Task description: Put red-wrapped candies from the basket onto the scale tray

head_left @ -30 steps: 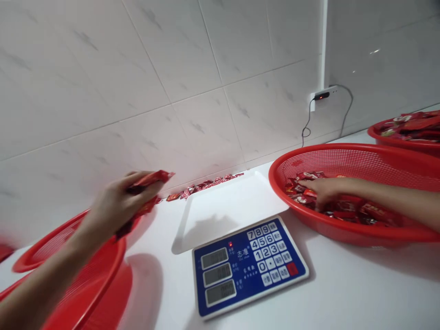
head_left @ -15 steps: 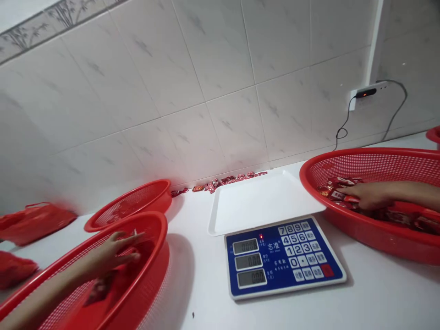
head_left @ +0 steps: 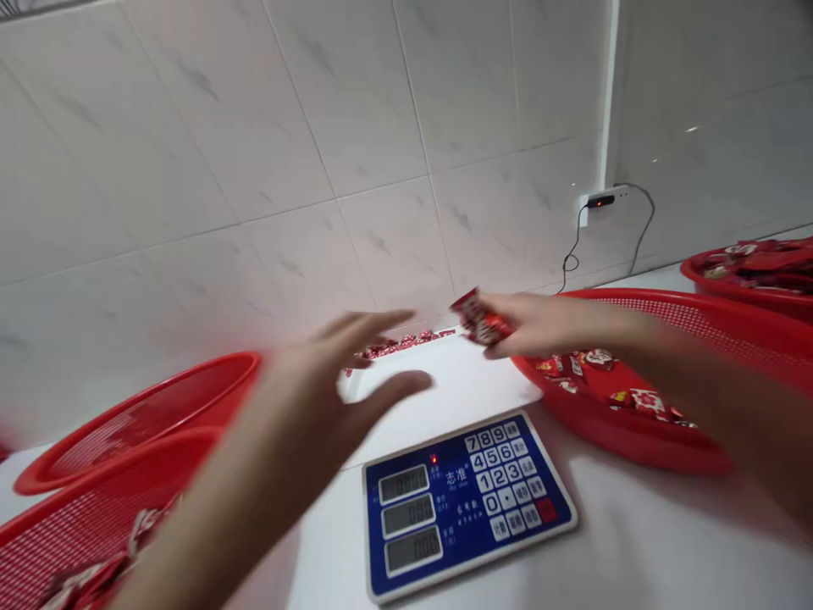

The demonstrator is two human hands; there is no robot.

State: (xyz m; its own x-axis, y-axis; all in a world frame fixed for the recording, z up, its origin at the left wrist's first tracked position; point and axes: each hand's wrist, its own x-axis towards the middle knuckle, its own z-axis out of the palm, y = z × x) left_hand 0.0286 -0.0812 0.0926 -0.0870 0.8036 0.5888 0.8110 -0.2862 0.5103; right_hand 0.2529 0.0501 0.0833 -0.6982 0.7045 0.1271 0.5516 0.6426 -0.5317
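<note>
My right hand (head_left: 527, 322) grips small red-wrapped packets (head_left: 479, 320) above the right end of a white tray (head_left: 412, 402). How many it holds, I cannot tell. My left hand (head_left: 343, 373) is raised over the tray's left side, somewhat blurred, with thumb and fingers apart and nothing visible in them. Beneath both hands, the tray rests on a digital scale (head_left: 467, 500) with a blue keypad and three small displays. A red mesh basket (head_left: 622, 445) with loose packets stands under my right forearm. Another red basket (head_left: 44, 525), also holding packets, is partly hidden behind my left forearm.
Several red packets (head_left: 412, 341) lie along the wall behind the tray. A further red basket (head_left: 190, 381) stands at back left, and a heaped one (head_left: 749, 292) at far right. A thin black cable (head_left: 575, 246) hangs from a wall socket.
Both hands have come out of the baskets to above the tray, the right one carrying packets. The view has turned, so the scale appears further left and more of the far-right basket shows.
</note>
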